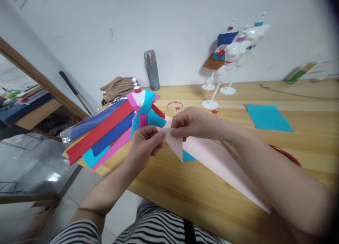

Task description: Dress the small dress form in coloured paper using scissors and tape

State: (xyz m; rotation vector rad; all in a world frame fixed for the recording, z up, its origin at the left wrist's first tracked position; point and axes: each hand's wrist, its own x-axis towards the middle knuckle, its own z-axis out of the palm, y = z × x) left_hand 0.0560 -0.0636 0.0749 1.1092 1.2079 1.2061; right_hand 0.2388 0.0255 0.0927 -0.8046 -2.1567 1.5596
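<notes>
My left hand and my right hand both pinch one end of a long pale pink sheet. The sheet is folded over at that end into a hanging point and stretches back to the right across the wooden table. Just behind my hands stands a small white mannequin dressed in pink and cyan pieces with a red collar. A scrap of cyan lies under the pink sheet.
Red, blue, pink and cyan sheets fan out at the table's left corner, some in a clear bag. A grey flask, a tan cloth, a small clear dish, three dressed mannequins, a cyan sheet and a red rim are also there.
</notes>
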